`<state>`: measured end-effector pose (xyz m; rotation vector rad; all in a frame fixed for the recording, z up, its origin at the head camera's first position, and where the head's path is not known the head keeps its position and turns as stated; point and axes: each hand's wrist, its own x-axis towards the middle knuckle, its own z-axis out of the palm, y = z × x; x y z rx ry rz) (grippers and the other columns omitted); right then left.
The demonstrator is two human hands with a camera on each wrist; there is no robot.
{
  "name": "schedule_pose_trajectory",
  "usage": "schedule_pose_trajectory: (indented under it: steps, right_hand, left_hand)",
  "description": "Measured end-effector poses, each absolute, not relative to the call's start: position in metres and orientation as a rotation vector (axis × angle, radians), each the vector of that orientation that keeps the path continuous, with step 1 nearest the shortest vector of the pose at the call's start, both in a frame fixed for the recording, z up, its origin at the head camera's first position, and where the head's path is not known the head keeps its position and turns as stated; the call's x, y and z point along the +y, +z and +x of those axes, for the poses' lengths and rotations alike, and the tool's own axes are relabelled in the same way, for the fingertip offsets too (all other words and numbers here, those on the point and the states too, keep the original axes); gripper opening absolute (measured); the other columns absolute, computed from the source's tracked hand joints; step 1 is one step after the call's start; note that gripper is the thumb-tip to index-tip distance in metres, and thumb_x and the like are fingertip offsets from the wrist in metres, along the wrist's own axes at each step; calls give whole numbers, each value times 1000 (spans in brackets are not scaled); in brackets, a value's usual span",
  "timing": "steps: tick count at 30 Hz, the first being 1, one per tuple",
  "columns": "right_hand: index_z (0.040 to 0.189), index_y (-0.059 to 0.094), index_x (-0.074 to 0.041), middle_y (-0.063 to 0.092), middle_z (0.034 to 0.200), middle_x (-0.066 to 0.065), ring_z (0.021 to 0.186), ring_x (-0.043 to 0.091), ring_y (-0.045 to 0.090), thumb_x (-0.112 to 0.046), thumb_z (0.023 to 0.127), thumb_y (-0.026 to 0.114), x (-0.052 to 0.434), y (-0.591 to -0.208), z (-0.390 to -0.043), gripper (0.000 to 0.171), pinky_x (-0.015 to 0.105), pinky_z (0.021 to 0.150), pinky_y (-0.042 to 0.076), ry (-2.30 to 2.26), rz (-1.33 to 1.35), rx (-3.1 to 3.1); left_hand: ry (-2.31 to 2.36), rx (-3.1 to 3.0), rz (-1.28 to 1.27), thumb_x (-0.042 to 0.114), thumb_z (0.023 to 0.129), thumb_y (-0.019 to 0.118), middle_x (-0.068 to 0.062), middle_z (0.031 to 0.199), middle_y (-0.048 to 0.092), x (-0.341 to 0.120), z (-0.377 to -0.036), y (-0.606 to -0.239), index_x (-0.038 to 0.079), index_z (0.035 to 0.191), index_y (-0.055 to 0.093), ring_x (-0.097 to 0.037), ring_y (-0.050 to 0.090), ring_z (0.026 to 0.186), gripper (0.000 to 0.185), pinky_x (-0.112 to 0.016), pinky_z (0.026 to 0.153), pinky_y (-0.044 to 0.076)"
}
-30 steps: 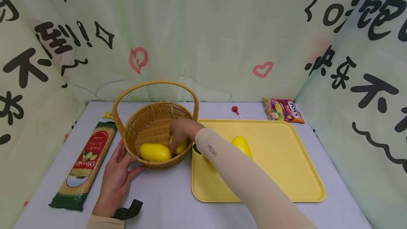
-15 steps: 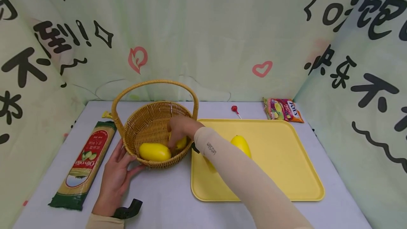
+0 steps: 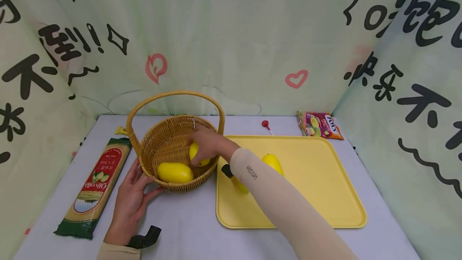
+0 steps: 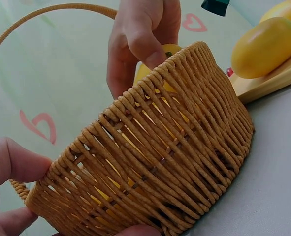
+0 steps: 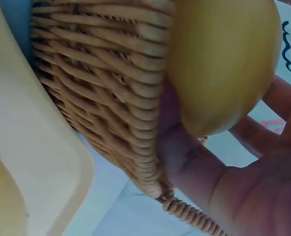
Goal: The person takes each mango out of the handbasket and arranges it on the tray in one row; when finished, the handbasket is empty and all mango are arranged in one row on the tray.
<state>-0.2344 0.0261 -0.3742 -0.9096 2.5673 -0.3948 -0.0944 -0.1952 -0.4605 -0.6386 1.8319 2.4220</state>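
The right hand point(image 3: 207, 143) reaches into the basket point(image 3: 169, 147) and grips a mango point(image 3: 196, 153), fingers and thumb curled round it; the right wrist view shows the fruit point(image 5: 224, 64) cupped in the palm just inside the woven wall point(image 5: 101, 83); it sits at the right side of the basket, raised above the bottom. A second mango point(image 3: 175, 172) lies on its side at the basket's front. The left hand point(image 3: 130, 202) rests against the basket's outer wall at the front left, fingers fairly straight and spread, thumb and fingertips touching the weave point(image 4: 150, 162); it holds nothing else. The basket stands at the left-middle of the counter point(image 3: 187, 228), its handle arching overhead; just beside it on the right lies a tray point(image 3: 317, 179), with a third mango point(image 3: 273, 163) on its left part, partly hidden by the sleeved forearm. A pasta packet point(image 3: 95, 183) lies along the counter's left edge; a lollipop point(image 3: 266, 124) and a sweets bag point(image 3: 319, 124) lie near the back edge, behind the tray.
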Motion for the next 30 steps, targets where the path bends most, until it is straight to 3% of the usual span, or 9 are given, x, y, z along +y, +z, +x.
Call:
schedule_pose_trajectory:
  steps: [12, 19, 23, 30]
  right_hand:
    - [136, 69, -15, 45, 160, 15, 142, 32, 48, -22, 76, 81, 50, -385, -228, 61, 42, 103, 54, -783, -1065, 2530]
    - [137, 68, -17, 42, 164, 10, 149, 32, 42, -29, 73, 79, 65, -391, -211, 65, 47, 110, 51, -989, -1055, 2537]
    - [137, 67, -18, 40, 166, 7, 146, 33, 46, -30, 73, 79, 74, -392, -198, 66, 49, 109, 53, -1117, -993, 2537]
    - [137, 66, -21, 38, 167, 2, 140, 31, 52, -28, 72, 83, 94, -391, -176, 68, 43, 98, 61, -1357, -854, 2546]
  left_hand:
    - [2421, 1840, -631, 2, 105, 51, 4, 179, 15, -195, -95, -460, 49, 166, 19, -28, 38, 155, 83, -50, 97, 61]
    - [2418, 1846, -632, 3, 105, 51, 4, 179, 16, -195, -95, -459, 49, 166, 19, -28, 38, 154, 83, -51, 97, 60]
    - [2415, 1845, -638, 4, 105, 52, 5, 179, 16, -194, -94, -459, 50, 166, 19, -28, 39, 154, 84, -51, 98, 60]
    - [2419, 1837, -641, 4, 105, 54, 6, 179, 16, -195, -94, -461, 51, 166, 19, -28, 39, 154, 84, -52, 98, 60]
